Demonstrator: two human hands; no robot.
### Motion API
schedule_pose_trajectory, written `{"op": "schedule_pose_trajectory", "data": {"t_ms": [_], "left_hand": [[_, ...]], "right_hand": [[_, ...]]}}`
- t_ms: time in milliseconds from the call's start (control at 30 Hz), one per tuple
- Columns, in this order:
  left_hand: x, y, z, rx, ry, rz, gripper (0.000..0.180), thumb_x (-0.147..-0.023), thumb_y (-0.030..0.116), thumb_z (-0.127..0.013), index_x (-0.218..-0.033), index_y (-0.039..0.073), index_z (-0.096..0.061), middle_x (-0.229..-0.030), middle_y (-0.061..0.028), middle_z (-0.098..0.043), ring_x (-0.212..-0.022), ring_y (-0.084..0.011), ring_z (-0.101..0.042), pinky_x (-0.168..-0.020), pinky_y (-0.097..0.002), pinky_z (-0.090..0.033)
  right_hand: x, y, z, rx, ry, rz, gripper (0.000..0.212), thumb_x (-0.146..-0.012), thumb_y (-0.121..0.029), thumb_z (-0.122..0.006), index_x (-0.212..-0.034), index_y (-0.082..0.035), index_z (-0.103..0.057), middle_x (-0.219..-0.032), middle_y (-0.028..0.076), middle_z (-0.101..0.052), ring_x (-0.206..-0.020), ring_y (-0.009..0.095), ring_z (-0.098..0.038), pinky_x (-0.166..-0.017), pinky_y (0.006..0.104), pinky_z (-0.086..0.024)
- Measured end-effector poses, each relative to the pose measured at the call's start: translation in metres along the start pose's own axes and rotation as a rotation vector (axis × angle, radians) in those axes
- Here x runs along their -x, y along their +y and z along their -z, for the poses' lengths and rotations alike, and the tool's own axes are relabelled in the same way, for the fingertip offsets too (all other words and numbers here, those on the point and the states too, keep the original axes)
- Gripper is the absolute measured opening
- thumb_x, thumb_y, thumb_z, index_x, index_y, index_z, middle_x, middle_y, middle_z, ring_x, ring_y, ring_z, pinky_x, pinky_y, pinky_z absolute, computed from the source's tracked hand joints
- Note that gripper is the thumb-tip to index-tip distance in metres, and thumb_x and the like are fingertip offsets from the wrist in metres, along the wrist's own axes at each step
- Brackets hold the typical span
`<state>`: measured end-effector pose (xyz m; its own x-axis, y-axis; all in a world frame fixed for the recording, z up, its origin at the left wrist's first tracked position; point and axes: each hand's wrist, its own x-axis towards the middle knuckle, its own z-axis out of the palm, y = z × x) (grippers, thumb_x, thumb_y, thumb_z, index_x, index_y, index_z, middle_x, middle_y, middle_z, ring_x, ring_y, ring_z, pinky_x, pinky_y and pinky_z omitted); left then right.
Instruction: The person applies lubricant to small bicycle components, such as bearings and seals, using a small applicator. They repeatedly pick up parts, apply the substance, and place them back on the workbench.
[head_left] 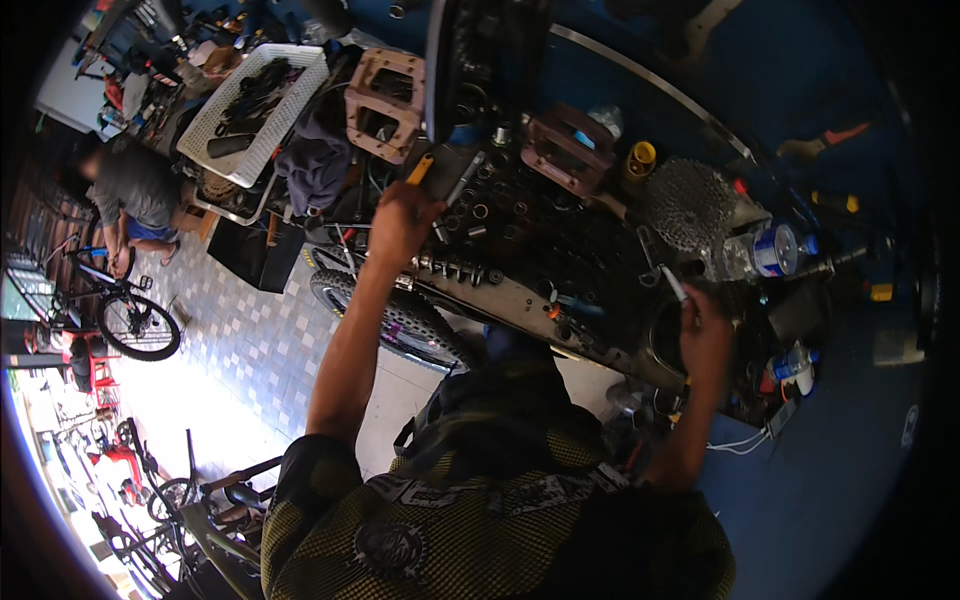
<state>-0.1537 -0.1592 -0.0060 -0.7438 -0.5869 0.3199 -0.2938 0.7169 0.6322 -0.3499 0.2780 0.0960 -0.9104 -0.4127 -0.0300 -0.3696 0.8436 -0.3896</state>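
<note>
My left hand (400,222) is closed at the left part of the cluttered dark workbench. A tool with a yellow handle (420,169) sticks up from its fingers. Just right of that hand lies a slim grey metal tool (465,178). Farther to the right, my right hand (706,325) is closed on a pale, slim stick-like thing (673,282); its kind is too blurred to tell. A metal clip-shaped piece (648,250) lies just beyond its tip. Between my hands, a coil-spring shock absorber (455,269) rests along the bench's near edge, with several rings and small parts behind it.
Two pinkish metal stands (385,105) (567,150) rise at the back. A white basket (312,62) of tools stands left. Chain-like metal (690,205) and a plastic bottle (775,250) sit right. A bicycle tyre (400,318) is below the bench. Another person (140,185) crouches far left beside a bicycle (135,318).
</note>
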Motion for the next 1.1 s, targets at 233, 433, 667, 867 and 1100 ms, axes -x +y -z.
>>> {"op": "schedule_pose_trajectory", "data": {"t_ms": [233,433,667,867,1100], "left_hand": [[0.069,-0.018,0.057,0.039,0.315,0.086,0.021,-0.093,0.005,-0.073,-0.113,0.001,-0.071,-0.115,-0.0152,-0.064,-0.088,-0.0288,-0.069,-0.076,-0.0377,-0.059],[0.11,-0.029,0.089,0.066,0.253,0.271,0.03,-0.094,0.001,-0.067,-0.123,0.007,-0.071,-0.123,-0.0128,-0.064,-0.096,-0.0213,-0.072,-0.076,-0.0336,-0.062],[0.09,0.006,0.068,0.175,0.12,0.288,0.017,-0.094,0.006,-0.071,-0.111,0.006,-0.074,-0.113,-0.0119,-0.07,-0.097,-0.0238,-0.074,-0.078,-0.0352,-0.062],[0.048,0.014,0.018,-0.032,-0.059,0.013,0.019,-0.09,0.007,-0.073,-0.108,0.009,-0.077,-0.115,-0.0154,-0.07,-0.106,-0.0331,-0.068,-0.094,-0.0426,-0.057],[-0.011,0.002,-0.059,-0.454,-0.289,0.056,0.022,-0.085,0.011,-0.07,-0.105,0.011,-0.079,-0.123,-0.0173,-0.067,-0.123,-0.0389,-0.059,-0.106,-0.049,-0.049]], "right_hand": [[-0.005,0.195,0.004,0.13,0.255,-0.048,0.033,-0.098,-0.016,-0.06,-0.128,-0.007,-0.067,-0.112,0.024,-0.072,-0.104,0.042,-0.069,-0.086,0.0472,-0.053],[0.013,0.297,-0.026,0.324,0.125,-0.202,0.027,-0.096,-0.016,-0.058,-0.116,-0.001,-0.067,-0.115,0.029,-0.069,-0.104,0.049,-0.067,-0.088,0.054,-0.052],[0.025,0.334,-0.043,0.355,0.135,-0.302,0.027,-0.094,-0.019,-0.056,-0.114,-0.003,-0.065,-0.114,0.03,-0.07,-0.106,0.049,-0.067,-0.09,0.0578,-0.052],[0.008,0.261,-0.027,0.314,0.274,-0.215,0.033,-0.091,-0.013,-0.062,-0.122,-0.005,-0.068,-0.115,0.024,-0.073,-0.107,0.045,-0.069,-0.09,0.0518,-0.055],[-0.034,0.092,-0.019,-0.022,0.456,0.131,0.022,-0.096,-0.012,-0.066,-0.116,-0.006,-0.074,-0.102,0.017,-0.076,-0.095,0.034,-0.074,-0.085,0.0413,-0.056]]}}
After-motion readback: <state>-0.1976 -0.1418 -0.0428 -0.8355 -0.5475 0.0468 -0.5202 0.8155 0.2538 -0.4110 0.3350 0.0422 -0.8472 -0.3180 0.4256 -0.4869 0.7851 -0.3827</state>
